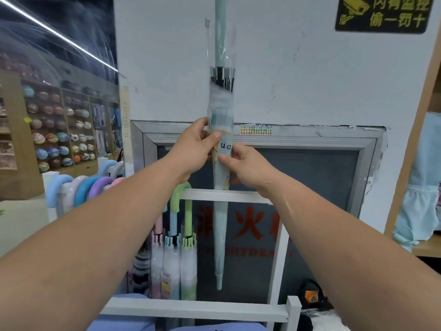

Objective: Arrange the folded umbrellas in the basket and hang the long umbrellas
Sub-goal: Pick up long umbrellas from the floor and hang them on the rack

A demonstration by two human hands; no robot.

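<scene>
Pale-teal long umbrella (pixel 220 111), wrapped in a clear plastic sleeve, is held upright before the white wall, tip down, with its shaft running out of the top of view. The left hand (pixel 195 149) grips the folded canopy from the left, thumb curled across the front. The right hand (pixel 248 168) pinches it just below, from the right. The lower canopy crosses in front of the upper rail of the white rack (pixel 202 195). A green-handled umbrella (pixel 181 199) hangs from that rail, just left.
</scene>
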